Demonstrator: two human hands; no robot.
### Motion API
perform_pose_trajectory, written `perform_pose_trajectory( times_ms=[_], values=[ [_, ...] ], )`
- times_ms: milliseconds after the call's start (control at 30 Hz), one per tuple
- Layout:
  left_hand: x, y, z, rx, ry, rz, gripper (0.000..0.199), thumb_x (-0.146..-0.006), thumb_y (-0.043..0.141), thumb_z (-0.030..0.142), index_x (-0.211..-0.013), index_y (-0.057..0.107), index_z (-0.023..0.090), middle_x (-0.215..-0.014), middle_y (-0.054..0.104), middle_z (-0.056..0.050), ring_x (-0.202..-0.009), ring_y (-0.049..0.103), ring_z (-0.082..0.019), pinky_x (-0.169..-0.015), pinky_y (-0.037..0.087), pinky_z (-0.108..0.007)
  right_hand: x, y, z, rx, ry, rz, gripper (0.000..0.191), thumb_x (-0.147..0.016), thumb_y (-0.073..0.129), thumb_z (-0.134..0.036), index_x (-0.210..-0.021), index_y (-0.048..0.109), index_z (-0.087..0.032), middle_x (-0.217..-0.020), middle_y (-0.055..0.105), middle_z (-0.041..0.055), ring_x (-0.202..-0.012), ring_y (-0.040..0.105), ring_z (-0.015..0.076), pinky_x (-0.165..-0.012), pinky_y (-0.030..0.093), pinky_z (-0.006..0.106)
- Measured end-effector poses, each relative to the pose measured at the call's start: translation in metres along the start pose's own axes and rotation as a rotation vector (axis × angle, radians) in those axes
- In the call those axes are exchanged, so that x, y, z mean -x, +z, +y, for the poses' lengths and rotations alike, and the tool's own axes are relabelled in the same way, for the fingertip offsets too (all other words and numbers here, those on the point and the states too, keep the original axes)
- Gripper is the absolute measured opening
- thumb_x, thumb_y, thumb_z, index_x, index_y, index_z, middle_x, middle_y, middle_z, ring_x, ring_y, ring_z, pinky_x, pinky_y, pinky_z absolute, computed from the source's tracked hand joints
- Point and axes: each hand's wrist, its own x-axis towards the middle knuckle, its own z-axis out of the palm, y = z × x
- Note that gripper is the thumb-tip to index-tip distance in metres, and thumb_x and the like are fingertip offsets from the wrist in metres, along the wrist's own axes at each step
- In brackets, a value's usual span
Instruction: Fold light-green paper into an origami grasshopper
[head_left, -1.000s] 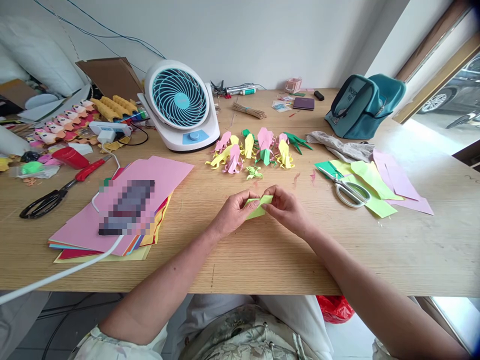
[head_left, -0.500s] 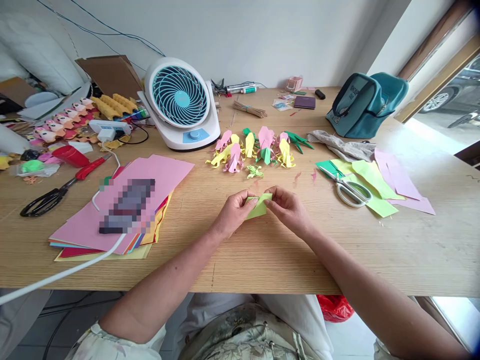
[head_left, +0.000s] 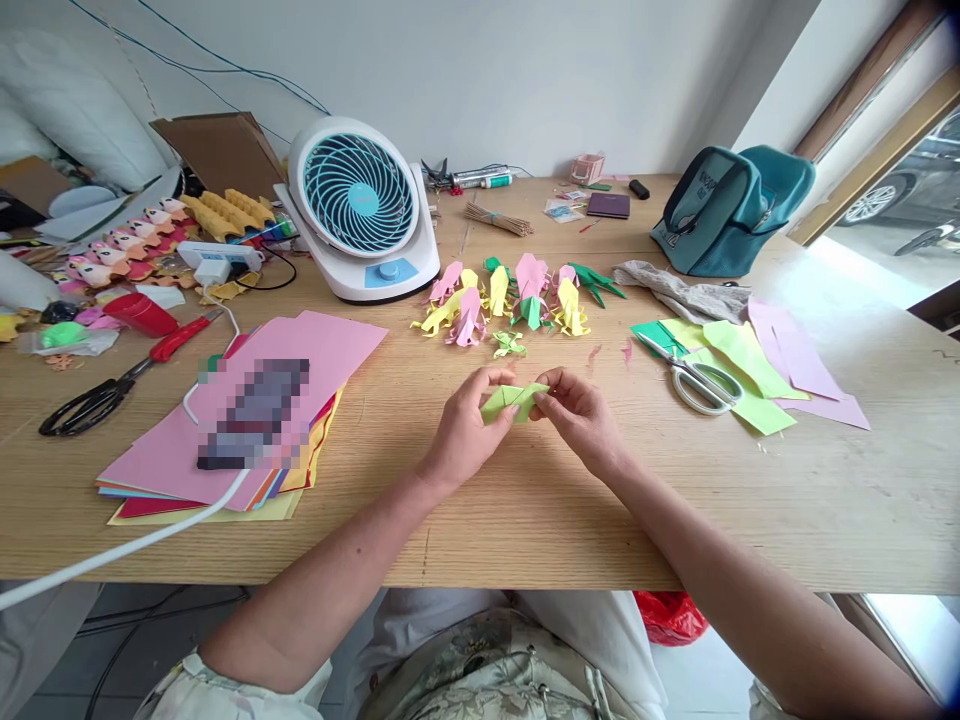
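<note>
A small folded piece of light green paper is held between both hands above the table's front middle. My left hand pinches its left part, thumb on the near face. On the other end, the thumb and fingers of my right hand are closed on the paper's right edge. A crease line runs across the paper. Just beyond my hands lies a small light green folded paper figure. Behind it stand several folded paper figures in pink, yellow and green.
On the left, a stack of coloured paper bears a blurred dark device; red-handled scissors lie beyond. A white fan stands behind. On the right are white-handled scissors on paper sheets, a grey cloth and a teal bag.
The green paper has turned in my fingers and now shows a longer, slanted shape with a crease. My left hand has shifted its grip, with its thumb lower on the paper.
</note>
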Motion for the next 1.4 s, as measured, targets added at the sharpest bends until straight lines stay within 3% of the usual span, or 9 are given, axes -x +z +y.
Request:
perform_pose_trajectory(
  times_ms=[67,133,300,400,500,567,733,1233,1400],
  values=[
    [-0.001,-0.004,0.002,-0.18,0.163,0.079,0.03,-0.083,0.065,0.012,-0.111,0.057,0.022,-0.115,0.06,-0.006,-0.106,0.059,-0.018,-0.095,0.049,-0.033,0.001,0.001,0.001,-0.034,0.04,-0.006,0.041,-0.074,0.074,-0.055,-0.085,0.055,-0.021,-0.073,0.06,-0.0018,-0.065,0.06,0.0132,-0.068,0.05,0.031],
    [-0.003,-0.007,0.002,-0.284,0.237,0.057,0.022,-0.084,0.065,0.012,-0.103,0.06,0.021,-0.109,0.06,-0.005,-0.106,0.058,-0.019,-0.094,0.048,-0.032,0.002,0.0,0.004,-0.047,0.09,-0.036,0.041,-0.074,0.074,-0.054,-0.087,0.054,-0.021,-0.073,0.06,-0.0023,-0.065,0.061,0.0133,-0.068,0.052,0.031],
    [-0.006,-0.009,-0.008,-0.254,0.125,-0.162,0.008,-0.083,0.066,0.012,-0.088,0.067,0.019,-0.096,0.063,-0.003,-0.085,0.061,-0.014,-0.078,0.047,-0.026,0.007,-0.011,0.01,0.243,0.085,-0.15,0.02,-0.084,0.064,-0.038,-0.088,0.056,-0.02,-0.067,0.055,-0.0037,-0.059,0.052,0.0114,-0.055,0.04,0.025],
    [-0.004,-0.005,-0.015,-0.286,0.089,-0.273,0.011,-0.082,0.067,0.01,-0.088,0.07,0.019,-0.098,0.064,-0.003,-0.09,0.061,-0.016,-0.082,0.046,-0.028,0.012,-0.019,0.004,0.563,0.045,-0.234,0.005,-0.085,0.059,-0.023,-0.09,0.058,-0.021,-0.07,0.056,-0.003,-0.062,0.05,0.012,-0.058,0.037,0.025],
    [-0.002,-0.002,-0.018,-0.364,0.121,-0.319,0.012,-0.081,0.068,0.01,-0.088,0.072,0.019,-0.098,0.063,-0.004,-0.099,0.059,-0.019,-0.09,0.044,-0.033,0.016,-0.022,-0.005,0.882,0.02,-0.271,0.009,-0.081,0.061,-0.012,-0.088,0.063,-0.019,-0.086,0.06,0.0026,-0.072,0.055,0.0137,-0.066,0.039,0.027],
    [-0.001,0.0,-0.018,-0.379,0.103,-0.342,0.01,-0.082,0.067,0.011,-0.086,0.071,0.019,-0.092,0.062,-0.003,-0.094,0.059,-0.019,-0.086,0.045,-0.031,0.017,-0.022,-0.008,0.958,0.008,-0.28,0.012,-0.081,0.061,-0.01,-0.089,0.065,-0.019,-0.09,0.06,0.0045,-0.075,0.056,0.0143,-0.069,0.039,0.027],
    [0.0,0.0,-0.017,-0.385,0.053,-0.386,0.012,-0.084,0.061,0.009,-0.083,0.068,0.018,-0.083,0.061,-0.001,-0.083,0.059,-0.016,-0.076,0.043,-0.028,0.014,-0.02,-0.007,0.954,0.022,-0.306,0.012,-0.082,0.061,-0.012,-0.09,0.067,-0.02,-0.085,0.059,0.0035,-0.07,0.055,0.0136,-0.066,0.038,0.026],
    [0.002,-0.001,-0.011,-0.429,0.103,-0.456,0.007,-0.085,0.062,0.013,-0.082,0.064,0.019,-0.088,0.062,-0.001,-0.089,0.059,-0.018,-0.078,0.042,-0.029,0.011,-0.022,-0.005,0.899,0.088,-0.341,0.008,-0.077,0.064,-0.013,-0.079,0.067,-0.02,-0.078,0.062,0.0003,-0.066,0.052,0.0123,-0.064,0.037,0.026],
    [0.003,-0.001,-0.007,-0.461,0.121,-0.466,0.01,-0.085,0.06,0.01,-0.08,0.062,0.019,-0.087,0.064,-0.001,-0.088,0.058,-0.018,-0.077,0.04,-0.03,0.012,-0.022,-0.01,0.948,0.04,-0.374,0.005,-0.077,0.066,-0.016,-0.076,0.065,-0.02,-0.075,0.056,-0.0004,-0.065,0.05,0.0118,-0.062,0.036,0.025]
  ],
)
